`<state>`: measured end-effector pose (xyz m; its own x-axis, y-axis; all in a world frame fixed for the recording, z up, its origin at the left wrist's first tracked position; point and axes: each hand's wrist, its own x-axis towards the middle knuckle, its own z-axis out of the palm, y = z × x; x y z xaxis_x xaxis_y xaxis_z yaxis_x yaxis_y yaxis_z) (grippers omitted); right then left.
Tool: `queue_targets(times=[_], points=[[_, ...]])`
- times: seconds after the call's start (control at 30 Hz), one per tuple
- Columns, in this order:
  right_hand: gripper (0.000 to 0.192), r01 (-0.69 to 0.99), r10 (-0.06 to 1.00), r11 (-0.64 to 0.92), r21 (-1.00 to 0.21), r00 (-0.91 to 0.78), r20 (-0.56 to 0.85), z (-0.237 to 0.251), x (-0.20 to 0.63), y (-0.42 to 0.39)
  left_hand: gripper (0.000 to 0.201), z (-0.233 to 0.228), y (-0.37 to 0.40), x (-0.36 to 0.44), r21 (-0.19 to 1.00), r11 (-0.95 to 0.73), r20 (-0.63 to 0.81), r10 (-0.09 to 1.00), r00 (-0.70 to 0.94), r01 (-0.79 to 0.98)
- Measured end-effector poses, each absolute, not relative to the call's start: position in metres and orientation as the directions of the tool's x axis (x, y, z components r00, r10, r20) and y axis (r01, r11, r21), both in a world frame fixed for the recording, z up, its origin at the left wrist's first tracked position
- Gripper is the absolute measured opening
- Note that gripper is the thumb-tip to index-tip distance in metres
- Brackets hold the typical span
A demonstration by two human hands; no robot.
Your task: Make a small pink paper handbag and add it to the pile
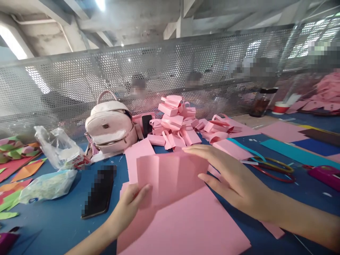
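- While the left hand (pixel 130 205) pinches the creased pink paper sheet (pixel 170 177) at its 7 o'clock corner, thumb over fingers, the sheet stands above a flat pink sheet (pixel 191 226)
- The right hand (pixel 233 180), fingers nearly straight and together, touches its 3 o'clock edge
- A dark phone (pixel 99 193) lies at 9 o'clock on the blue table (pixel 58 223)

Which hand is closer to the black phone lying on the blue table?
Left. The left hand pinches the folded pink paper just right of the phone; the right hand is on the paper's far side.

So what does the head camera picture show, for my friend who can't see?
Two hands fold a pink paper sheet over a blue table: left hand pinches it, right hand rests open. Behind lie a folded pink paper pile, pink backpack and phone.
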<state>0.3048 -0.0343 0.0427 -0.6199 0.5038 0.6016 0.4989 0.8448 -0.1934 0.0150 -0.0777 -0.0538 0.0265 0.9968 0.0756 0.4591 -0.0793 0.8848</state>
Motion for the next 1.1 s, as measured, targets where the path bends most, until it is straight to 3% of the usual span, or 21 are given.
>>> queue_targets(times=[0.1,0.17,0.23,0.3,0.37,0.43,0.5,0.57,0.63,0.73,0.87,1.0,1.1], points=[[0.053,0.409,0.385,0.907,-0.100,-0.708,0.591,0.039,0.299,-0.039,0.054,-0.051,-0.089,0.026,0.963,0.045,-0.070,0.994,0.085,0.265],[0.054,0.366,0.387,0.921,-0.136,-0.811,0.438,0.029,0.293,-0.040,0.048,-0.050,-0.101,0.035,0.981,0.195,-0.188,0.957,0.220,-0.011],[0.058,0.365,0.422,0.892,-0.265,-0.884,0.201,0.015,0.287,-0.040,0.046,-0.055,-0.111,0.040,0.932,0.323,-0.258,0.911,0.322,-0.167],[0.068,0.373,0.409,0.840,-0.393,-0.913,0.007,0.000,0.283,-0.039,0.050,-0.064,-0.117,0.037,0.926,0.362,-0.305,0.886,0.348,-0.109],[0.072,0.354,0.364,0.812,-0.464,-0.929,-0.071,-0.016,0.282,-0.038,0.059,-0.074,-0.118,0.026,0.947,0.321,-0.304,0.884,0.355,0.011],[0.073,0.334,0.336,0.807,-0.487,-0.938,-0.087,-0.029,0.283,-0.036,0.068,-0.079,-0.116,0.011,0.978,0.178,-0.205,0.912,0.354,0.107],[0.074,0.330,0.327,0.807,-0.489,-0.940,-0.093,-0.039,0.285,-0.036,0.069,-0.077,-0.112,0.000,0.956,-0.081,-0.009,0.952,0.306,0.281],[0.076,0.329,0.327,0.805,-0.493,-0.940,-0.093,-0.045,0.287,-0.036,0.066,-0.072,-0.109,-0.004,0.743,-0.356,0.214,0.929,0.303,0.567],[0.078,0.339,0.339,0.804,-0.488,-0.936,-0.093,-0.047,0.287,-0.038,0.063,-0.070,-0.105,0.000,0.388,-0.546,0.329,0.835,0.441,0.743],[0.079,0.368,0.367,0.815,-0.448,-0.926,-0.092,-0.047,0.287,-0.040,0.057,-0.078,-0.096,0.016,0.026,-0.726,0.322,0.657,0.682,0.687],[0.075,0.311,0.358,0.883,-0.352,-0.931,0.074,-0.062,0.289,-0.039,0.066,-0.097,-0.083,0.028,-0.132,-0.773,0.339,0.553,0.761,0.621],[0.066,0.281,0.289,0.957,-0.071,-0.917,0.273,-0.092,0.289,-0.032,0.058,-0.106,-0.076,0.022,-0.201,-0.763,0.340,0.534,0.774,0.615],[0.057,0.311,0.272,0.947,0.082,-0.911,0.312,-0.098,0.286,-0.030,0.052,-0.112,-0.075,0.015,-0.214,-0.744,0.341,0.550,0.762,0.633]])
